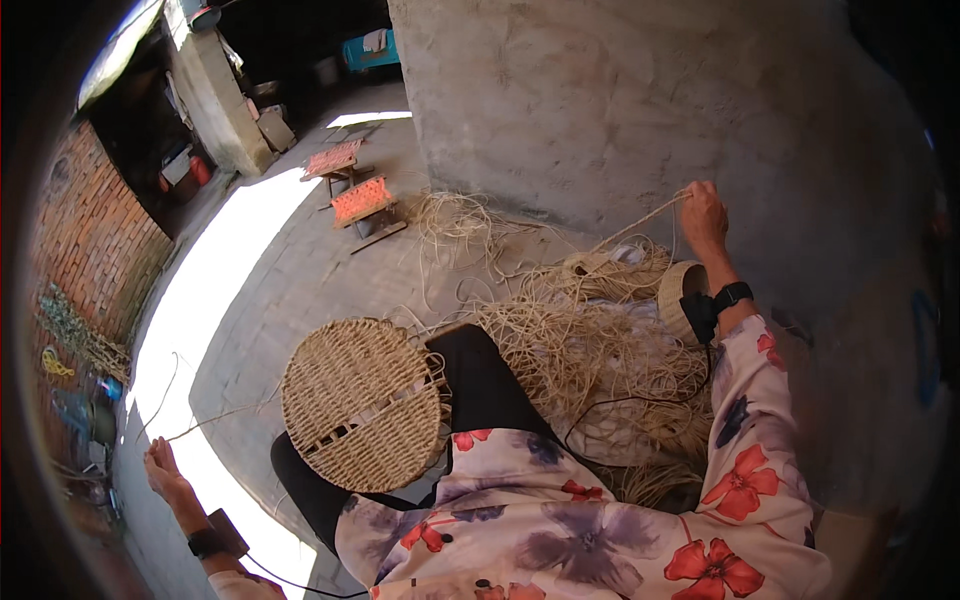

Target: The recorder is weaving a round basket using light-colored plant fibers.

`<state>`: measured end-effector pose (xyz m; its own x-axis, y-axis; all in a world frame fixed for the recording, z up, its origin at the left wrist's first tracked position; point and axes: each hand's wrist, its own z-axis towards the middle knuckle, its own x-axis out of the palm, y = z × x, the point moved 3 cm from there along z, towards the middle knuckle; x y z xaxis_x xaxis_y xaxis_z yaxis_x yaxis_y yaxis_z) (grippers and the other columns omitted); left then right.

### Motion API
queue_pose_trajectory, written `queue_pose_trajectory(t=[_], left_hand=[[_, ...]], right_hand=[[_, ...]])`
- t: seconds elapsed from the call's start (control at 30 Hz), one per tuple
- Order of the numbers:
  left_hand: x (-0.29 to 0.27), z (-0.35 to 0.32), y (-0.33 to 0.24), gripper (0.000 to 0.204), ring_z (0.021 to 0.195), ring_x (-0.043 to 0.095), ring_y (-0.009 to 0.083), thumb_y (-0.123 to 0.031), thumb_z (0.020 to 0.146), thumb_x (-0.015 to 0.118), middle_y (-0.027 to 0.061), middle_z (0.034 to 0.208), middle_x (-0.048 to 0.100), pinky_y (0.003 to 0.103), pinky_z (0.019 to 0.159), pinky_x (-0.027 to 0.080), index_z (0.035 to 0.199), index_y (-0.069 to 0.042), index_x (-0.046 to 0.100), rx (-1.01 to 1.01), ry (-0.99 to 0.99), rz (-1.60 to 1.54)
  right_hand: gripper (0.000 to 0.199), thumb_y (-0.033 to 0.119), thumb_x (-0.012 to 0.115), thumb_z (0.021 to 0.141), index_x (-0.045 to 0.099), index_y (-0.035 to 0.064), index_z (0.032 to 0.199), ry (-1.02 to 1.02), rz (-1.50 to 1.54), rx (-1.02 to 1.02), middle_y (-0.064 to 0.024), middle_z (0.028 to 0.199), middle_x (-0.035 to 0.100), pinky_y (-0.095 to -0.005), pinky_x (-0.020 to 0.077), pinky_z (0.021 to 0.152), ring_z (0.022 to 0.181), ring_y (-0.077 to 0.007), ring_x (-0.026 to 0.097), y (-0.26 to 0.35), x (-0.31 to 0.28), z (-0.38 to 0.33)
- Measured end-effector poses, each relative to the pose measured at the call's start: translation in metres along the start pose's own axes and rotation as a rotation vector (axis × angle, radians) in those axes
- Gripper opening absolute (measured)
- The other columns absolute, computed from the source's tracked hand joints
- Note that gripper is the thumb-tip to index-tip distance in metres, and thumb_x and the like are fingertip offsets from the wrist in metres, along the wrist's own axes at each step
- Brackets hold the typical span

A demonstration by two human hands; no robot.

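Observation:
A round woven straw disc (365, 385) rests on my lap, with a gap running across its middle. Out at the far left, my left hand (170, 475) is closed on a thin straw cord (215, 418) that stretches to the disc's left edge. My right hand (705, 215) is raised at the right, fingers wrapped round a thicker straw rope (640, 222). That rope slants down to a large tangled heap of straw cord (590, 360) beside my right leg. A small woven basket-like piece (682, 300) sits at the heap's right side, partly behind my wrist.
Two low stools with red woven seats (362, 200) stand ahead on the paved floor. More loose cord (455, 225) lies by the grey wall (640, 110). A brick wall (95, 215) rises at the left, beyond a bright strip of sunlight. Black cables run from both wrist straps.

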<state>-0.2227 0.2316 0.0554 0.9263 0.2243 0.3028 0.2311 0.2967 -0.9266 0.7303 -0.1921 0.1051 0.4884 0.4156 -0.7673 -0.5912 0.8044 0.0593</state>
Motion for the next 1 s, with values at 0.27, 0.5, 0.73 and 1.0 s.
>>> queue_pose_trajectory(t=[0.27,0.5,0.73,1.0], left_hand=[[-0.185,0.040,0.023,0.049,0.133,0.049,0.0308,-0.036,0.100,0.047,0.0200,0.141,0.052,0.039,0.113,0.036,0.131,0.002,0.052,0.083,-0.460,0.529],[-0.051,0.013,0.031,0.053,0.138,0.042,0.0259,-0.040,0.103,0.045,0.0164,0.146,0.046,0.038,0.114,0.034,0.141,-0.003,0.043,-0.151,-0.193,0.296],[0.005,0.015,-0.010,0.037,0.116,0.059,0.0191,-0.033,0.104,0.048,0.0140,0.130,0.059,0.031,0.099,0.049,0.130,-0.007,0.053,-0.125,0.085,0.109],[0.266,-0.203,-0.071,0.034,0.072,0.063,0.0135,-0.037,0.107,0.039,0.0100,0.092,0.061,0.027,0.064,0.054,0.092,-0.009,0.051,-0.349,0.895,-0.225]], right_hand=[[0.036,0.038,0.060,0.093,0.069,0.0069,0.109,-0.129,0.667,0.939,-0.0197,0.110,0.064,-0.0465,0.0534,0.081,0.098,-0.0344,0.065,-0.244,-0.021,-0.005],[0.040,0.046,0.060,0.094,0.065,0.0119,0.112,-0.676,0.338,-0.111,-0.0133,0.129,0.056,-0.0504,0.0432,0.099,0.118,-0.0334,0.056,-0.013,-0.149,0.045],[0.038,0.016,0.062,0.093,0.054,0.0083,0.129,-0.110,-0.255,-0.172,-0.0164,0.140,0.047,-0.0495,0.0457,0.098,0.117,-0.0349,0.058,0.040,-0.095,0.045],[0.046,0.013,0.071,0.081,0.060,0.0020,0.124,0.341,1.139,-0.622,-0.0180,0.122,0.063,-0.0388,0.0512,0.095,0.109,-0.0336,0.063,0.273,-0.111,-0.095]])
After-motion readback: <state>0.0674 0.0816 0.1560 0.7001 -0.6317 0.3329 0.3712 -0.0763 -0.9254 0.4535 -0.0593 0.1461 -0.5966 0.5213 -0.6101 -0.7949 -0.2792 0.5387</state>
